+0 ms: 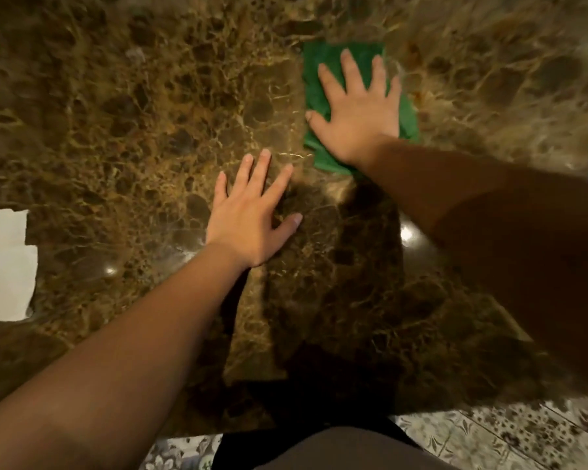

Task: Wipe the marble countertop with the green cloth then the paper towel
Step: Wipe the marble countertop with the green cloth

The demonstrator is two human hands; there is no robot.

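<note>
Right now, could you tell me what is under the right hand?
The green cloth lies flat under the right hand, whose spread fingers press it onto the marble countertop. The cloth's middle and the marble beneath it are covered.

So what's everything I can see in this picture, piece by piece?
marble countertop: one, brown with gold veins, fills most of the view
green cloth: one, green, flat on the countertop at upper centre-right, under the right hand
paper towel: one, white, lying on the countertop at the left edge, apart from both hands
floor: patterned grey and white tiles, along the bottom edge beyond the countertop
left hand: one, fingers spread, resting flat on the bare marble at centre
right hand: one, fingers spread, pressing flat on the green cloth
</note>
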